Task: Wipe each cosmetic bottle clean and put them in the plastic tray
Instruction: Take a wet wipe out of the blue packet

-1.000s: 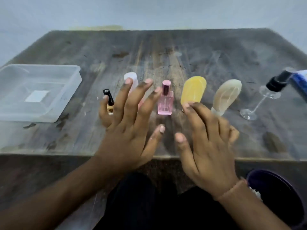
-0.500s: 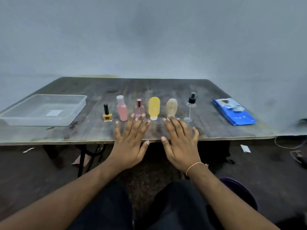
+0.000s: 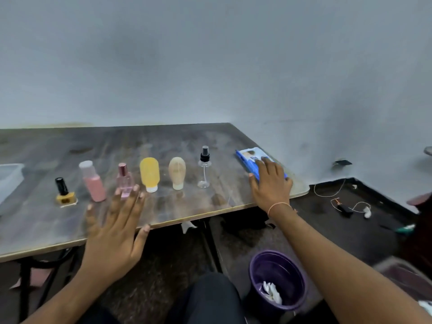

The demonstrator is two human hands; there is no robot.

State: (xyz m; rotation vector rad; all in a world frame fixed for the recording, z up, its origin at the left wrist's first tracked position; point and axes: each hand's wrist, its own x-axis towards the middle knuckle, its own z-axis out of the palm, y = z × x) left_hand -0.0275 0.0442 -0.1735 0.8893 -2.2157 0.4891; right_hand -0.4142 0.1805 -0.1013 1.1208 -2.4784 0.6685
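Several cosmetic bottles stand in a row on the wooden table (image 3: pixel 177 141): a yellow nail polish (image 3: pixel 64 192), a pink liquid bottle (image 3: pixel 92 181), a pink perfume bottle (image 3: pixel 124 180), a yellow tube (image 3: pixel 149 174), a beige tube (image 3: pixel 177 173) and a clear spray bottle (image 3: pixel 204 168). The plastic tray (image 3: pixel 9 181) shows only partly at the far left edge. My left hand (image 3: pixel 114 232) hovers flat with spread fingers near the table's front edge, just before the perfume bottle. My right hand (image 3: pixel 271 185) lies on the blue wipes pack (image 3: pixel 251 157) at the table's right end, fingers fairly straight.
A purple bin (image 3: pixel 278 279) with crumpled white tissue stands on the floor below my right arm. Cables and small items (image 3: pixel 348 206) lie on the dark floor to the right. A grey wall rises behind the table.
My right hand has moved from in front of the bottles rightward onto the blue wipes pack. The view has turned right, so the tray is nearly out of frame. My left hand stays open.
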